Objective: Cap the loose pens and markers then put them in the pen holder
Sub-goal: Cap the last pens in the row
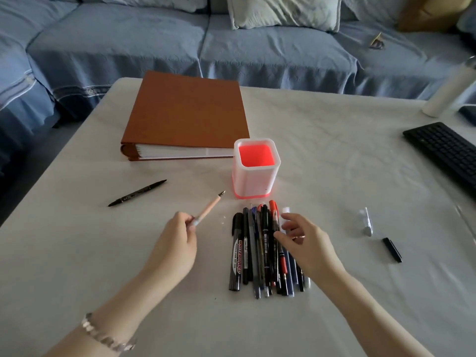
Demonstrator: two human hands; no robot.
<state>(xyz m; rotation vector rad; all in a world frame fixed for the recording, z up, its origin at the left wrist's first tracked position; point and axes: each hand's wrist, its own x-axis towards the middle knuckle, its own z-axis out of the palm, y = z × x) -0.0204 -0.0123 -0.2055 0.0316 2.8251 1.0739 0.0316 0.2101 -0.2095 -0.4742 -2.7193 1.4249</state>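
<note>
My left hand (177, 240) grips the rear end of a pale pink uncapped pen (210, 208), its nib pointing up and right toward the pen holder (256, 176), a white square cup with a red inside. My right hand (301, 240) hovers with fingers apart over the right side of a pile of pens and markers (257, 253) lying side by side in front of the holder. A black pen (137, 193) lies alone to the left. A silver cap (367, 222) and a black cap (392, 249) lie to the right.
A brown binder (188, 112) lies behind the holder. A black keyboard (445, 150) sits at the right edge and a white cylinder (450, 91) at the far right corner. A blue sofa (231, 42) runs beyond the white table (334, 150).
</note>
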